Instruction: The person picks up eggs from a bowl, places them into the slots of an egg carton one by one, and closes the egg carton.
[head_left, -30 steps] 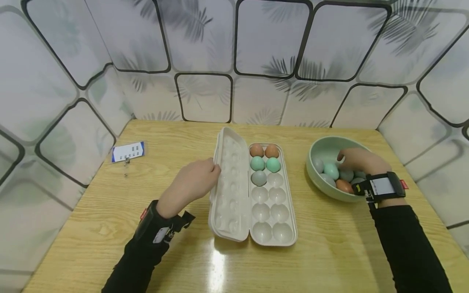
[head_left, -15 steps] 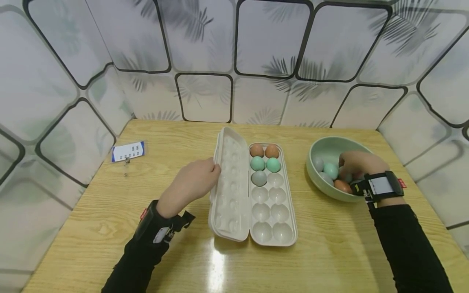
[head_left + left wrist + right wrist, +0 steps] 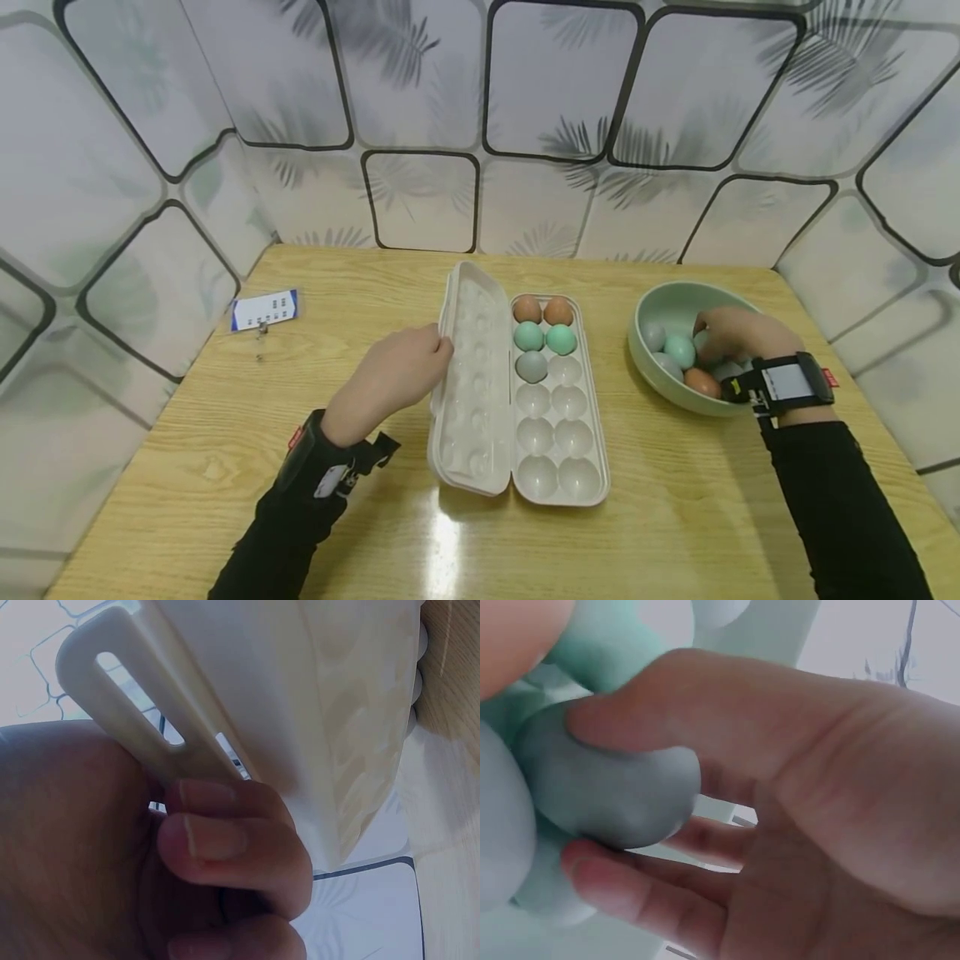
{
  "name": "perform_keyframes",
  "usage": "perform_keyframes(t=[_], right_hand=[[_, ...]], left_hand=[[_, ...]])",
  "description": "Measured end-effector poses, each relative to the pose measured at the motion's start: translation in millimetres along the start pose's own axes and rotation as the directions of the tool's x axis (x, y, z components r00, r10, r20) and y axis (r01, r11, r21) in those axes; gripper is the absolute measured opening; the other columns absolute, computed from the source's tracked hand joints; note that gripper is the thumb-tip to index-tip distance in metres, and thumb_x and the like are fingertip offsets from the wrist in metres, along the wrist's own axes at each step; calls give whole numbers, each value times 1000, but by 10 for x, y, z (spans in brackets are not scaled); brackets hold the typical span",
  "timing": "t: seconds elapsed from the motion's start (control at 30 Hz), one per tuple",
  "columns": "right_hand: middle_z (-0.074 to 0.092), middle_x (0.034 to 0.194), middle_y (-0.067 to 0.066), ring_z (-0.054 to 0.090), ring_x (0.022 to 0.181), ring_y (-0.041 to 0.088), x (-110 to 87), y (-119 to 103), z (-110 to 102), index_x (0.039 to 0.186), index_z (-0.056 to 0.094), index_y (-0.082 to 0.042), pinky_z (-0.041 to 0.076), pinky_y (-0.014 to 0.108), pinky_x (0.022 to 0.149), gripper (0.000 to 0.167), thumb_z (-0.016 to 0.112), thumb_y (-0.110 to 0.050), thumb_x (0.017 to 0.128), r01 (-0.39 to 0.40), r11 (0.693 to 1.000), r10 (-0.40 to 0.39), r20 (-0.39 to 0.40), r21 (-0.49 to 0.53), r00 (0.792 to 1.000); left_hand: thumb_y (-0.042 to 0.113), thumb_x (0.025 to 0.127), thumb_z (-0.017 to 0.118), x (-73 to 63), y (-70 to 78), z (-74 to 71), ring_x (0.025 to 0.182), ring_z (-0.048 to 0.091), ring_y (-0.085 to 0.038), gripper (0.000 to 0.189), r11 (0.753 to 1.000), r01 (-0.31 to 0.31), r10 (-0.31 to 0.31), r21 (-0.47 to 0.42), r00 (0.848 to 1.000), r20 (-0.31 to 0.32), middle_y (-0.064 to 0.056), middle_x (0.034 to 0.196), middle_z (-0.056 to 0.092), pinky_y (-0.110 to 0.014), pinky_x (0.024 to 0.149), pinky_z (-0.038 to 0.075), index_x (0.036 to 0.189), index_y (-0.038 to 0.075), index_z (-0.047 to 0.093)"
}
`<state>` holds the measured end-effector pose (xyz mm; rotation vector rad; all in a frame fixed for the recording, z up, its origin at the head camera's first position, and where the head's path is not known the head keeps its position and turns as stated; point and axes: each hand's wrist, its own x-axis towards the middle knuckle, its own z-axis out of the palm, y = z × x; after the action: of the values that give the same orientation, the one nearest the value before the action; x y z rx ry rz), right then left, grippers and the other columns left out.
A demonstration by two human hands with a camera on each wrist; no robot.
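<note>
An egg carton [image 3: 558, 492] lies on the table with its lid [image 3: 474, 392] tilted up on the left. My left hand [image 3: 401, 371] pinches the lid's outer edge, the slotted flap [image 3: 142, 690] showing by its fingers in the left wrist view. Two brown eggs [image 3: 558, 311], two green eggs [image 3: 529, 337] and one grey egg [image 3: 532, 367] sit in the carton's far cups. Inside the pale green bowl [image 3: 652, 375], my right hand [image 3: 738, 333] holds a grey egg [image 3: 615, 780] between thumb and fingers. Other eggs, green, pale grey and brown [image 3: 702, 382], lie around it.
A blue-and-white card [image 3: 264, 310] with a metal clip [image 3: 262, 328] lies at the table's left. Patterned curtain-like walls [image 3: 420, 200] rise behind and at both sides of the wooden table [image 3: 360, 533].
My right hand has reached deeper among the eggs in the bowl and taken hold of a grey one. The left hand and the carton have stayed in place.
</note>
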<state>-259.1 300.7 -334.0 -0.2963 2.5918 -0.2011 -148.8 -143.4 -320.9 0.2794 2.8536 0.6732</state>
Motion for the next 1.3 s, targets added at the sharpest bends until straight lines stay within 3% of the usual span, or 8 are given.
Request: perform_keyframes(t=[0.1,0.27,0.4,0.73,0.97,1.17,1.3], right_hand=[[58,106,22,54,86,30,29,24,-13,126,55,13,48,38,71,45,63,-7,86,21,1000,-21,-20,-14,1000],[61,108,25,54,89,32,43,31,-39,121,58,13,47,45,76,47,65,-8,80,62,996,-71,-146,-64,987],[58,116,31,54,96,37,10,-18,-70,123,59,11,47,50,81,45,66,-11,83,68,994,-84,-201,-87,976],[50,124,34,51,98,36,-88,-205,-136,128,56,8,45,49,79,46,64,-15,88,60,996,-74,-241,-66,968],[52,120,28,51,94,32,-183,-385,-163,125,56,3,43,45,78,41,64,-17,89,101,993,-115,-272,-66,955],[46,109,22,48,88,29,-243,-522,-159,120,43,1,39,41,73,42,66,-17,90,132,991,-124,-278,11,952],[49,112,24,50,89,30,-242,-580,-160,129,41,6,40,41,75,52,66,-18,90,131,991,-122,-283,15,951]], left_hand=[[28,108,31,4,4,2,63,53,-19,38,1000,-1,1,3,1000,3,-4,72,52,-31,55,41,90,9,58],[28,108,31,6,7,0,64,53,-20,37,1000,3,-3,4,1000,5,-4,72,52,-31,56,41,90,10,58],[28,108,31,5,8,1,64,53,-20,37,1000,3,-3,4,1000,6,-4,72,52,-31,56,41,90,10,58],[28,107,31,1,14,-1,67,56,-20,37,1000,4,-4,15,1000,-1,-6,75,56,-32,58,42,93,9,60],[28,107,31,-10,16,-9,67,56,-20,37,1000,2,-2,10,1000,-7,-6,75,57,-32,58,43,94,8,60],[28,107,31,-14,19,-11,67,56,-20,38,1000,4,-4,13,1000,-6,-6,75,57,-32,58,43,94,8,60],[28,107,31,-11,23,-9,69,56,-20,37,1000,4,-4,13,1000,-3,-6,77,58,-32,60,43,95,8,60]])
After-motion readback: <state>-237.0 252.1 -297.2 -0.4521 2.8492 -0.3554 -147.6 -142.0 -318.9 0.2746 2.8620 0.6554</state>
